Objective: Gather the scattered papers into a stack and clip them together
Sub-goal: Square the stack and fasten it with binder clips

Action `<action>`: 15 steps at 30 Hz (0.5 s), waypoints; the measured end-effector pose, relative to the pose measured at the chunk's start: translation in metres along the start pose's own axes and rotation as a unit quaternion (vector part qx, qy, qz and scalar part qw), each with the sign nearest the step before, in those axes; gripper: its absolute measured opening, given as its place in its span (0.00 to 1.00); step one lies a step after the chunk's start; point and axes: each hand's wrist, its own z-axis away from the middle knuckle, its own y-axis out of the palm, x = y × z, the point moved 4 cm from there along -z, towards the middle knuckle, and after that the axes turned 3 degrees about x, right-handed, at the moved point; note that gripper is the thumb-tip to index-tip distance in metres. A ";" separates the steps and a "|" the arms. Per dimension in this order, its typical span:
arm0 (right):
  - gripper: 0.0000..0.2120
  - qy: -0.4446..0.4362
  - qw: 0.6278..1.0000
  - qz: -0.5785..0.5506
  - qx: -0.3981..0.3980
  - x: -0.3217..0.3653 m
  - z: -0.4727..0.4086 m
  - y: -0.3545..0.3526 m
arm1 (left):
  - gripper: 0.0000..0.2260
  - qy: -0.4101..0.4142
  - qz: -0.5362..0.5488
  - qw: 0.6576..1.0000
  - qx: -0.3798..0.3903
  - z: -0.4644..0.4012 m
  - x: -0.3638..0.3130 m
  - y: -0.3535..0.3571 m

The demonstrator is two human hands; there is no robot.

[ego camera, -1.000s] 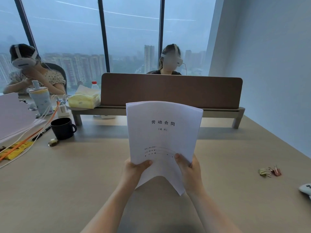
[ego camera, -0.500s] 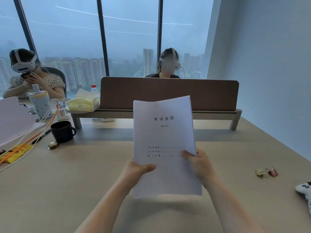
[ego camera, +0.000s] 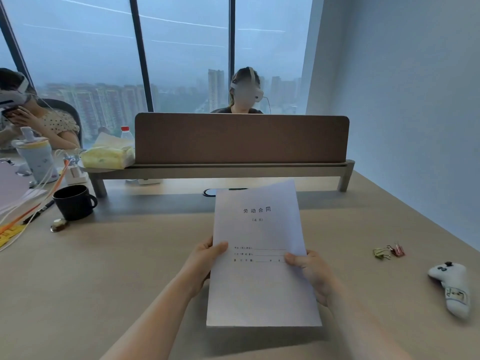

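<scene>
I hold a stack of white papers (ego camera: 259, 255) upright over the beige table (ego camera: 117, 281), printed title page facing me. My left hand (ego camera: 205, 258) grips its left edge with the thumb on the front. My right hand (ego camera: 311, 274) grips the right edge the same way. The stack's bottom edge is near the table; whether it touches I cannot tell. Two small binder clips (ego camera: 388, 252), one green and one pink, lie on the table to the right, apart from both hands.
A white game controller (ego camera: 453, 287) lies far right. A black mug (ego camera: 74, 202), cables, a pen and papers (ego camera: 15, 188) crowd the left. A brown divider on a shelf (ego camera: 241, 139) stands behind, with two people in headsets beyond it.
The stack has come down from in front of the divider toward the table and its sheets now sit flatter and squarer. Both hands shifted from the bottom edge to the side edges.
</scene>
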 end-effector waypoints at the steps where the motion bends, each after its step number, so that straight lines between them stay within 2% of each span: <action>1: 0.06 0.006 1.000 0.001 -0.002 -0.002 0.001 -0.004 | 0.11 0.000 -0.012 1.000 -0.004 -0.004 0.000 0.001; 7: 0.05 0.034 0.999 0.015 0.001 -0.012 0.010 -0.027 | 0.09 -0.005 -0.026 0.999 -0.024 -0.025 0.001 0.011; 11: 0.07 0.042 0.999 0.021 -0.004 -0.016 0.017 -0.041 | 0.10 -0.019 -0.008 0.999 -0.027 -0.038 0.005 0.021; 15: 0.04 0.052 0.998 0.025 0.000 -0.018 0.024 -0.050 | 0.13 -0.034 0.024 0.999 -0.027 -0.050 0.011 0.030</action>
